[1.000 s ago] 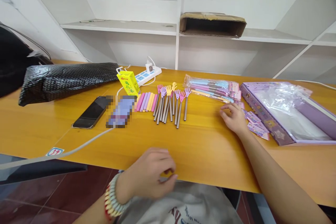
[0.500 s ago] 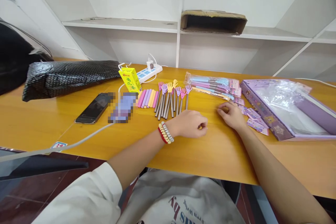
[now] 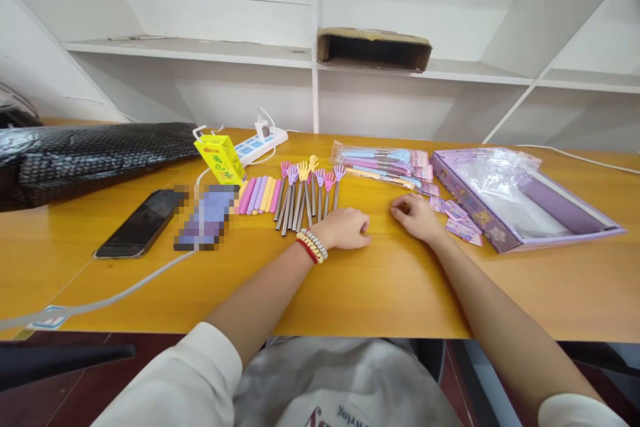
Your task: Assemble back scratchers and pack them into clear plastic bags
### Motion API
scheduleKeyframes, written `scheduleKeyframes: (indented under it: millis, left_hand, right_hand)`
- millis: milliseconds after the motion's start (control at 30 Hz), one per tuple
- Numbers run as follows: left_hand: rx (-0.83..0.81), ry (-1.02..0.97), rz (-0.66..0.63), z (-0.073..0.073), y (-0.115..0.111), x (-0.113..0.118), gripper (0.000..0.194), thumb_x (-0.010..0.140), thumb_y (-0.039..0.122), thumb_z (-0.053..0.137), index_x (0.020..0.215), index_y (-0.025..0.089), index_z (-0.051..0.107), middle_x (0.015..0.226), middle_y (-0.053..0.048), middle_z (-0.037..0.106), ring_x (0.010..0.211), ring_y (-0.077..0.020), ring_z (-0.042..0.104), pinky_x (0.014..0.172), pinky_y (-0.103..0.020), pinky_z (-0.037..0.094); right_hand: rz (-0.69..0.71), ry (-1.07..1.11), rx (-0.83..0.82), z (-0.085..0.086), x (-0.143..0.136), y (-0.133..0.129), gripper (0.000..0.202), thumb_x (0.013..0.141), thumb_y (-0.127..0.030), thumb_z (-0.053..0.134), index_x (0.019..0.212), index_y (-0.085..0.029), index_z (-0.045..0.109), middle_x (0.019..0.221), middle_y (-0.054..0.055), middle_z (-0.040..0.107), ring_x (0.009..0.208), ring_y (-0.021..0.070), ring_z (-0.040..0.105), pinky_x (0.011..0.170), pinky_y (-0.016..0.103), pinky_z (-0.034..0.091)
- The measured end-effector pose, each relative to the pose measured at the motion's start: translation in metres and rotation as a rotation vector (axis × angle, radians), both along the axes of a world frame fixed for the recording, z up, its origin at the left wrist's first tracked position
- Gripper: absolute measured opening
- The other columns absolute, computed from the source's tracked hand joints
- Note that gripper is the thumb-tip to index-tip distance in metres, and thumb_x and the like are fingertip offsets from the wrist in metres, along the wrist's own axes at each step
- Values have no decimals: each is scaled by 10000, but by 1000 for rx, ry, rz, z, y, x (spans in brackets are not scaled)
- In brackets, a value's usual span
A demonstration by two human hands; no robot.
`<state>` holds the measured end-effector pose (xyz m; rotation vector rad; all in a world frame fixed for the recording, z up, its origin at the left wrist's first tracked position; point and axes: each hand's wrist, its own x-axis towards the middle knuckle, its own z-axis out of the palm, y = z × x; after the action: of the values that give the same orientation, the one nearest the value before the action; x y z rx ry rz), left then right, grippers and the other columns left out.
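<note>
My left hand (image 3: pixel 345 228) rests on the table in a loose fist, with bracelets at the wrist and nothing visible in it. Just behind it lie several back scratcher rods (image 3: pixel 305 190), metal with small pink, purple and yellow hand-shaped heads. Left of these is a row of pastel handle tubes (image 3: pixel 260 195). My right hand (image 3: pixel 416 217) also lies on the table, fingers curled in with nothing seen between them. Close to its right are small printed purple cards (image 3: pixel 463 221). Clear packets of wrapped back scratchers (image 3: pixel 385 163) lie beyond it.
An open purple box (image 3: pixel 505 237) with clear plastic stands at right. On the left are a phone (image 3: pixel 143 223), a yellow drink carton (image 3: pixel 220 160), a power strip (image 3: pixel 257 145) and a black bubble-wrapped bundle (image 3: pixel 90 153). A white cable (image 3: pixel 135 285) crosses the table. A cardboard box (image 3: pixel 374 50) sits on the shelf.
The view has turned slightly to the right, so everything appears shifted left. Both hands keep about the same pose and place on the table.
</note>
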<state>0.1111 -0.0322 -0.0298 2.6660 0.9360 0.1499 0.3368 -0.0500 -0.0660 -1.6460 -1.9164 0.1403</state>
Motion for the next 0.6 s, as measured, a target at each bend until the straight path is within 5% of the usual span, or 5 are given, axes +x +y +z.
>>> scheduleKeyframes:
  millis: [200,600]
  left_hand:
    - [107,49,142,-6,-3,12,339,790,513,434,717,212,571,758,-29,646,712,-195,598,617,-301,405]
    - [258,2,72,-13,-8,5,344,848,475,380,724,199,543,784,-35,633,740,-192,591,623,-306,403]
  right_hand:
    - [10,21,2,0,0,1,101,740,-218,535,775,-167,615,796,62,624,772,193,540,737,325,420]
    - [30,23,-24,-1,4,4,115,741,-223,529,787,-167,619,808,64,638,764,189,568,724,320,442]
